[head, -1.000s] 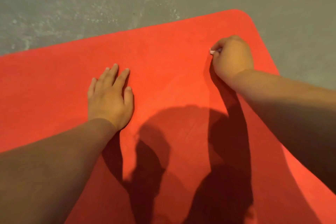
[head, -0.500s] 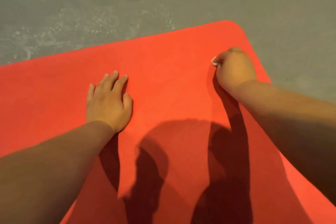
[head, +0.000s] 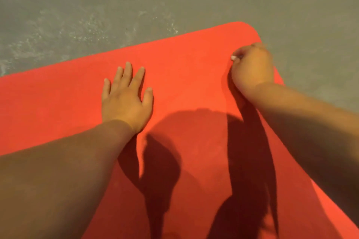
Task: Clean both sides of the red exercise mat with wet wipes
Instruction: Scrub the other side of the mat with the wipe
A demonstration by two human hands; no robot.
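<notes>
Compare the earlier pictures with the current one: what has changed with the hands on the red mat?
The right hand, clenching a white wipe, slid slightly toward the right edge of the mat, near its far corner. The left hand spread its fingers wider. Unchanged: left palm flat on the mat, wipe still held.

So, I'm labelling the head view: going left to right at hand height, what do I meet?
Bare red mat → left hand, flat on the mat → white tip of the wet wipe → right hand, fisted round it → grey floor.
</notes>
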